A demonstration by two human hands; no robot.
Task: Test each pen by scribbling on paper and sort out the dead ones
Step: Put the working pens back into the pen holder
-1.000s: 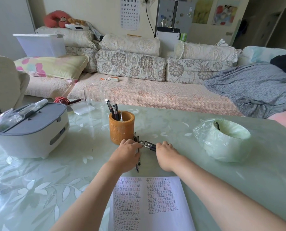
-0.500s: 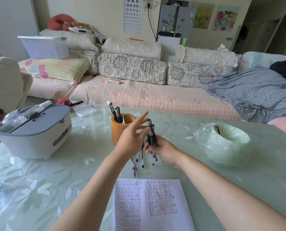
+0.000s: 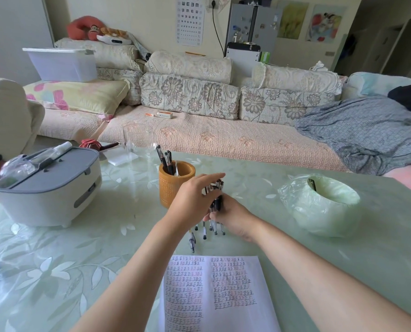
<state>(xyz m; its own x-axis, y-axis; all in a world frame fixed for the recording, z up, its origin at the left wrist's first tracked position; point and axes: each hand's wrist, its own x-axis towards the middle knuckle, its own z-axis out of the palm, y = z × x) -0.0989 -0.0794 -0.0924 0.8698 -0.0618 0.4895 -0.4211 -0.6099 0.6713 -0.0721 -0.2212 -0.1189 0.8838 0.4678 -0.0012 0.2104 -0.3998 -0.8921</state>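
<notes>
step: gathering a bundle of pens [image 3: 214, 207], upright, tips down on table [image 3: 259, 212], 12 o'clock of paper [image 3: 214, 293]
right hand [image 3: 233, 218]: clenched round bundle
left hand [image 3: 192, 200]: fingers spread, steadying bundle tops, not gripping
holder [image 3: 175, 185]: 11 o'clock of hands, few pens in
bin [image 3: 319, 207]: 3 o'clock, one pen in
next: probably pull one pen, scribble on paper; bundle may spill

Glass-topped table [image 3: 56, 271]: pale green, white leaf-and-flower print.
Round woven pen cup [image 3: 169, 188]: orange-brown.
Bundle of upright pens [image 3: 215, 204]: black caps, clear barrels.
Flat paper sheet [image 3: 218, 295]: white, rows of dark and reddish marks.
Bag-lined round bin [image 3: 319, 207]: light green.
Lidded plastic box [image 3: 44, 192]: white, grey top.
</notes>
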